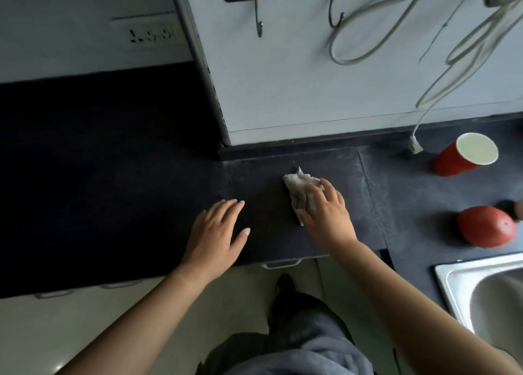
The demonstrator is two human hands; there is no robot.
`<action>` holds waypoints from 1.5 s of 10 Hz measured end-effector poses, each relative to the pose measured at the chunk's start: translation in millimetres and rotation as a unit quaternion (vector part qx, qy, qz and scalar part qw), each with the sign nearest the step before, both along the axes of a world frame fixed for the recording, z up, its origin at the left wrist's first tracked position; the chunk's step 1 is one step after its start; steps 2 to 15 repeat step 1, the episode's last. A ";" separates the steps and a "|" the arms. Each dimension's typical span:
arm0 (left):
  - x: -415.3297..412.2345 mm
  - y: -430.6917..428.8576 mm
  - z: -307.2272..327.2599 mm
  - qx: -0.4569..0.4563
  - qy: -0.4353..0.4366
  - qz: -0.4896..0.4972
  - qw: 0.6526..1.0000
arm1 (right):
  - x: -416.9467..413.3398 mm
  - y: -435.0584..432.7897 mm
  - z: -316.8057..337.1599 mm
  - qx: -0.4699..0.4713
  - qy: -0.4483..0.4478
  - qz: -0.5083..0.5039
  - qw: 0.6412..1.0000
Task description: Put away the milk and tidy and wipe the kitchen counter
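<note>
A lone head-worn view looks steeply down over the counter (268, 233) toward the wall (283, 86), apparently from standing height.

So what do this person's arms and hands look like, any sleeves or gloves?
No sleeves show: the left arm and right arm are bare as far up as the view reaches. The left hand and right hand wear no gloves, and I see no watch or ring.
</note>
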State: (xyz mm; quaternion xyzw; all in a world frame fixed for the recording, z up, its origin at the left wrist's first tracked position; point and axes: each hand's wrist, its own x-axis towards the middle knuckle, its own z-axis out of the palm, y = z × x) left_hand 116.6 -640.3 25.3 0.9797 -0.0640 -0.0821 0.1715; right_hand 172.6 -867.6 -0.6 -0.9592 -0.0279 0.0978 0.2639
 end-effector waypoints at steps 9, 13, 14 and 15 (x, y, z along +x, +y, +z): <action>-23.0 5.2 20.6 -0.048 -0.059 0.004 0.997 | -26.2 12.2 11.4 0.048 -0.040 -0.018 0.998; -23.0 5.2 20.6 -0.048 -0.059 0.004 0.997 | -26.2 12.2 11.4 0.048 -0.040 -0.018 0.998; -23.0 5.2 20.6 -0.048 -0.059 0.004 0.997 | -26.2 12.2 11.4 0.048 -0.040 -0.018 0.998; -23.0 5.2 20.6 -0.048 -0.059 0.004 0.997 | -26.2 12.2 11.4 0.048 -0.040 -0.018 0.998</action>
